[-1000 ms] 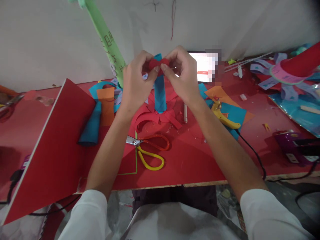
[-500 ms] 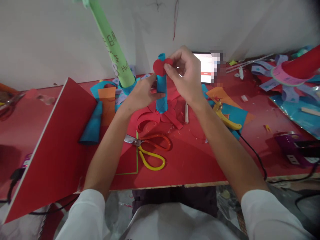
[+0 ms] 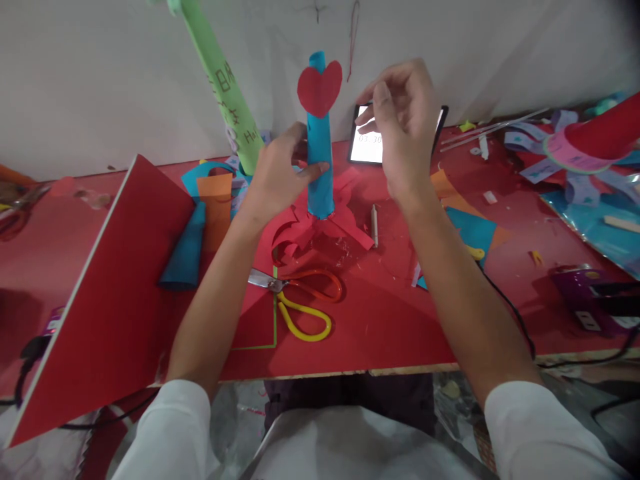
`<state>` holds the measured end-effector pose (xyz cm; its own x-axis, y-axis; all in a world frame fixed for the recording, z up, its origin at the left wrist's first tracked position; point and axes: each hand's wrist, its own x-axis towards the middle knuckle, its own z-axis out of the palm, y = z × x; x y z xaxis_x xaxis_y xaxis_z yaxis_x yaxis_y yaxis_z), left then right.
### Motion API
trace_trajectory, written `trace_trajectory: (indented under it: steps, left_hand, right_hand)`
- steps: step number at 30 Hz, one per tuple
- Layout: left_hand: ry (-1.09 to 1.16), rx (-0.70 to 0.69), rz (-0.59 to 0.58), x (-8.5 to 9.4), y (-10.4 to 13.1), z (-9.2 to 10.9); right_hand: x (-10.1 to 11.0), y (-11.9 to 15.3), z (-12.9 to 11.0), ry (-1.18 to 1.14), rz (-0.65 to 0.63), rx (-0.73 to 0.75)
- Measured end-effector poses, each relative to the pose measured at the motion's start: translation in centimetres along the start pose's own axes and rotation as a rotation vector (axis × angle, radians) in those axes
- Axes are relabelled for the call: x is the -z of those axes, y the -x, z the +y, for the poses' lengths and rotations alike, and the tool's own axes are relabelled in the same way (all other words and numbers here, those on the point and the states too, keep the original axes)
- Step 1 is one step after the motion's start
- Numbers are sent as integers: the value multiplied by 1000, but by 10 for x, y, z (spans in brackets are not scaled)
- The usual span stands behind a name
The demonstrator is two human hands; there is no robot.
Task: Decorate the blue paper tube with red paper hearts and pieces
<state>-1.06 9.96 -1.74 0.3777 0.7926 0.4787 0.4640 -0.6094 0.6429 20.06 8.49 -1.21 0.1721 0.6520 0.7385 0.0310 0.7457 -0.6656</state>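
The blue tube [image 3: 320, 143], upright over the tabletop [image 3: 390, 327] with red paper strips [image 3: 357, 230] around its foot, looks like paper and should be light and easily crushed; the thin red heart [image 3: 320, 90] on its upper front would probably bend, so the tube's middle seems the safest hold. There the left hand [image 3: 280, 170] pinches it between thumb and fingers; the right hand [image 3: 405, 127] is loosely spread, with nothing visible in its grip. Half a second ago it was pinching the heart, which now shows whole and higher
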Motion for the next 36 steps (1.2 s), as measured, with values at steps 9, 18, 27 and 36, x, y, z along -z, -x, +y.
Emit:
trace_trajectory:
  steps: [9,18,27,36]
  left_hand:
    - [51,-85,200,7,9,40]
    - [-117,105,77,4,12,54]
    - [-308,141,-2,2,20,68]
    - [-370,219,-598,33,21,34]
  right_hand:
    - [14,-2,-11,91,-410,-215]
    - [-7,11,-9,125,-403,-177]
    - [-9,11,-10,112,-357,-159]
    - [10,-3,-15,172,-211,-146]
